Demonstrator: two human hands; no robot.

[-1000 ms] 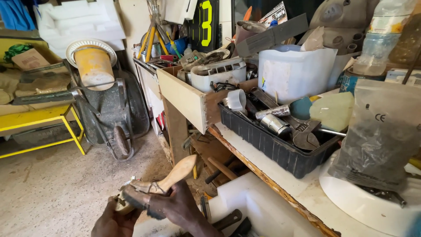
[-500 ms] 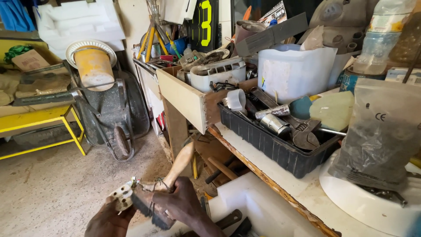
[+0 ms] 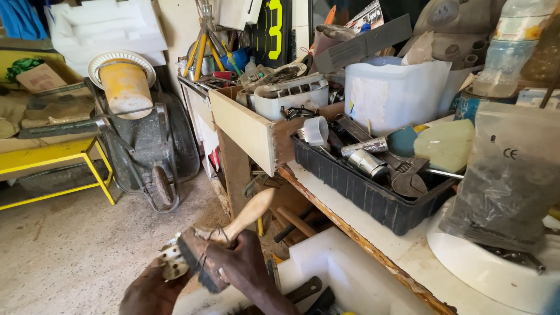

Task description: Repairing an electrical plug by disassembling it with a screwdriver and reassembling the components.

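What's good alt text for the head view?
Two hands at the bottom edge: the right hand grips a wooden-handled brush against a small metal part held in the left hand. Beside them, a cluttered workbench carries a black tray of tools; a wheelbarrow stands behind.

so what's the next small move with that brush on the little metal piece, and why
Probably draw the wooden-handled brush down across the small pale metal part. The right hand grips the brush by its head, bristles set against the part, while the left hand props it from below. Bristles and part seem to touch, so a short stroke looks the likeliest move.
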